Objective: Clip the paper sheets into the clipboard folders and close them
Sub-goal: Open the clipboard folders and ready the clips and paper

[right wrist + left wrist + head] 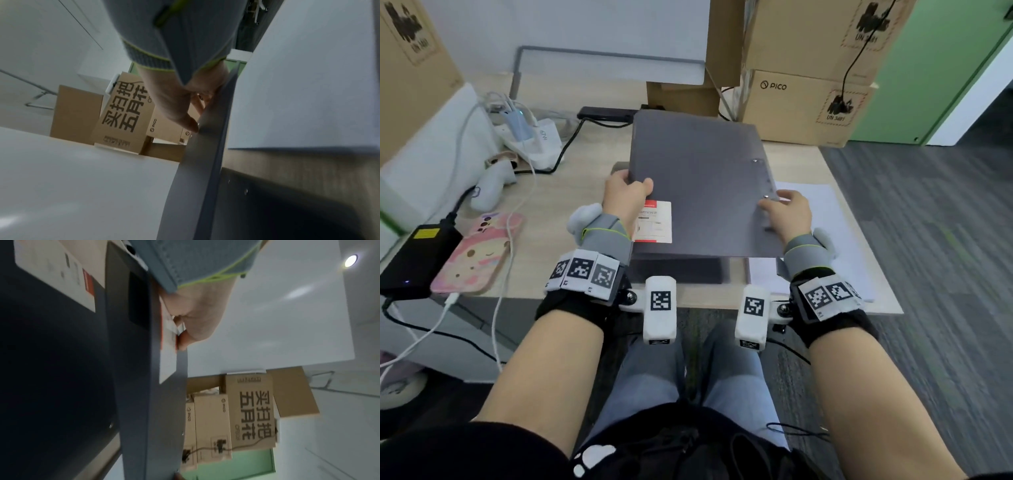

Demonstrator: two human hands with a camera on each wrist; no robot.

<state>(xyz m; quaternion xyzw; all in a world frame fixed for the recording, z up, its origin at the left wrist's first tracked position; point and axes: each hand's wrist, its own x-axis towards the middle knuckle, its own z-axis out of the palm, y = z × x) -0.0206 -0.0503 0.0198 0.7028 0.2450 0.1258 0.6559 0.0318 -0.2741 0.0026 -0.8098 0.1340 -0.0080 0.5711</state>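
The desk [571, 178] in front of me carries a grey folder [702, 185], which I am holding up by its two sides, its near edge lifted clear of the surface. Under and to the right of it lies a stack of white paper [835, 219], flat on the desk; a second dark folder seems to lie beneath the raised one, though I cannot tell for sure. My left hand [625, 195] grips the folder's left edge, thumb on top just above the white label [655, 222], fingers curled underneath. My right hand [787, 212] pinches the right edge beside the small metal rivets [766, 196], thumb on the cover.

I judge the step to be placing this folder so it can be opened. To do it well I should keep both grips level so the cover does not flop, set it down square and near me, clear of the paper stack, so no sheet gets creased beneath it.
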